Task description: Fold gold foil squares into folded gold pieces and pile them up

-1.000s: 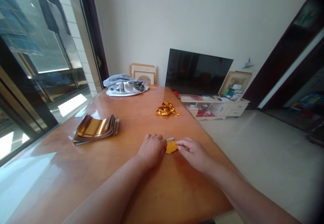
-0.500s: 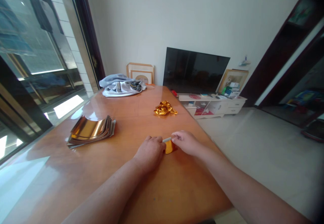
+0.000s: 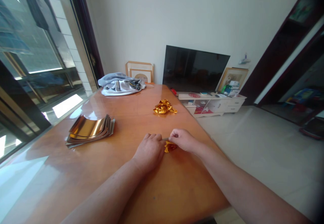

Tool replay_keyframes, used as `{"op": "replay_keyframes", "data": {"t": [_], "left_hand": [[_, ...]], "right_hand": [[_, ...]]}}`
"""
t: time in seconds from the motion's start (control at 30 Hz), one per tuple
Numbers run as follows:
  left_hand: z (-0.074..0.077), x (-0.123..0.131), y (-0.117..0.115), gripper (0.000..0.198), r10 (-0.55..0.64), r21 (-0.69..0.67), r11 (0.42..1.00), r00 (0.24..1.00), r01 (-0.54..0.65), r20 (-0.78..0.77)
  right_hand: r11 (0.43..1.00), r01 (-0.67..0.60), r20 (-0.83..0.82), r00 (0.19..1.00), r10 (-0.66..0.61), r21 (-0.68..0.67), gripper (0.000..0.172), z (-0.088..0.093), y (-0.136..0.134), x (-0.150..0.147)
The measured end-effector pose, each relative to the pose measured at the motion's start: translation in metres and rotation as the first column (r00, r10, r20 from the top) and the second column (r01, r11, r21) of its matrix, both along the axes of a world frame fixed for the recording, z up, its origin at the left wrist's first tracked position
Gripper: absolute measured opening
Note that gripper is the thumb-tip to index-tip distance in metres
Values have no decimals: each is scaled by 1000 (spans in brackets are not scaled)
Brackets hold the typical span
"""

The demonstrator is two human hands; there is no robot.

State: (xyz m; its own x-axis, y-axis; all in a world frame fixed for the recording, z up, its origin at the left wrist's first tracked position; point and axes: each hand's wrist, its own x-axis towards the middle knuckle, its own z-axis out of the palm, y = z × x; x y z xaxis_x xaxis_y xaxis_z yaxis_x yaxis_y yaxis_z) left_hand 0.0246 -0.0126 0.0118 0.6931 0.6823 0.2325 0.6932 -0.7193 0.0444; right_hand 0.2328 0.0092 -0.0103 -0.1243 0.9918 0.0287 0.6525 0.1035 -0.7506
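Observation:
A small piece of gold foil paper (image 3: 169, 147) lies on the wooden table (image 3: 141, 190) between my two hands, now creased and partly bunched. My left hand (image 3: 149, 150) rests knuckles up on its left side, fingers curled over its edge. My right hand (image 3: 182, 139) pinches the foil from the right with fingers bent together. Most of the foil is hidden under the two hands.
A stack of curved gold foil sheets (image 3: 89, 131) sits at the table's left. A crumpled gold foil shape (image 3: 164, 106) lies farther back, a grey cloth bundle (image 3: 121, 84) at the far end. The table's right edge drops to the floor; a television (image 3: 194, 70) stands beyond.
My right hand has moved left and closed onto the foil, which went from a flat folded piece to a bunched one. My left hand has stayed in place.

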Motion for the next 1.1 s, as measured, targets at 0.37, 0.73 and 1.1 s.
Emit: {"op": "replay_keyframes", "data": {"t": [0.37, 0.73, 1.1], "left_hand": [[-4, 4, -3, 15, -59, -52, 997, 994, 64, 92], [2, 6, -13, 21, -21, -68, 997, 995, 27, 93], [2, 6, -11, 22, -19, -52, 998, 998, 22, 61]], "right_hand": [[946, 183, -247, 936, -251, -266, 10, 16, -25, -11], [871, 115, -566, 718, -405, -477, 14, 10, -34, -12], [866, 51, -675, 605, -423, -497, 17, 15, -33, -10]]}}
